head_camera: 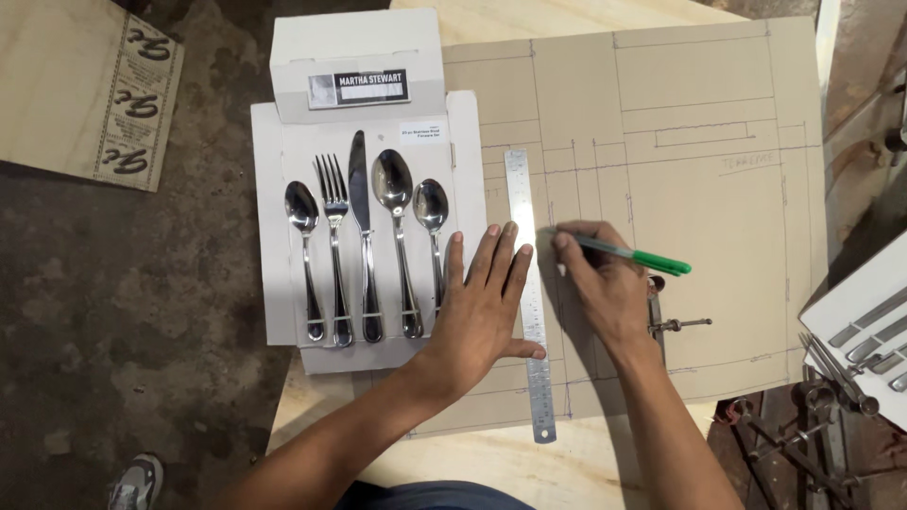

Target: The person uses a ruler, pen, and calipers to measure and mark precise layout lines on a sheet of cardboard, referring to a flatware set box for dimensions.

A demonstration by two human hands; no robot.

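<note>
A brown cardboard sheet [699, 189] marked with ruled pen lines lies on a pale wooden board. A steel ruler [529, 283] lies lengthwise on it. My left hand [484, 307] rests flat with fingers spread, pressing the ruler's left edge and overlapping a white cutlery card. My right hand [605, 283] grips a green pen [638, 255], its tip touching the cardboard just right of the ruler. The white card [274, 236] holds two small spoons, a fork, a knife and a larger spoon [364, 236], under a white box flap with a dark label.
A metal tool [675, 326] lies on the cardboard under my right wrist. Another white cutlery pack [864, 335] and metal rods sit at the right edge. A printed cardboard sheet [90, 90] lies on the dark floor at upper left. My shoe [137, 482] shows bottom left.
</note>
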